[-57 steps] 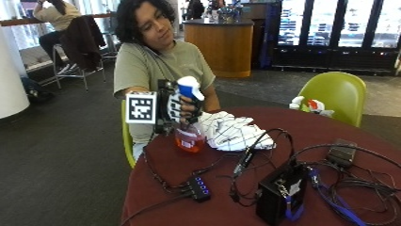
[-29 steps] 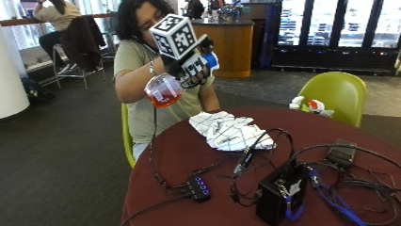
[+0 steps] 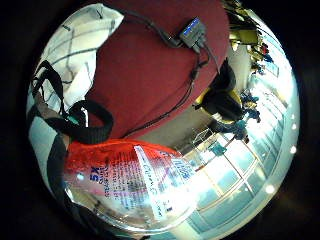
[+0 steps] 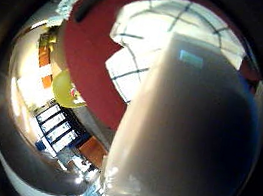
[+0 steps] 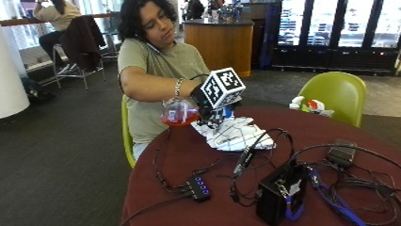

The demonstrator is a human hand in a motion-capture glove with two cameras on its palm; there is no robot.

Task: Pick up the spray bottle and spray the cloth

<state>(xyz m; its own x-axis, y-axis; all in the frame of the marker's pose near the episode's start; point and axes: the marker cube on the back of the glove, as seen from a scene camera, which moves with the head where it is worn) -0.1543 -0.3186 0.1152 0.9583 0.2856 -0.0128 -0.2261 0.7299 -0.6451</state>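
The gloved right hand gripped the spray bottle above the left edge of the red table. The bottle lay tipped over, its long axis near level, base with red liquid pointing left, head toward the checked cloth just beside it.

A café or canteen-like public seating area is shown. A round surface with a dark red top is set on dark carpet, with lime-green chairs drawn up to it. Behind, a curved wooden service counter is seen, and a row of glass-fronted refrigerated cabinets is lined along the back wall. A high bar ledge with a stool is placed by large bright windows.
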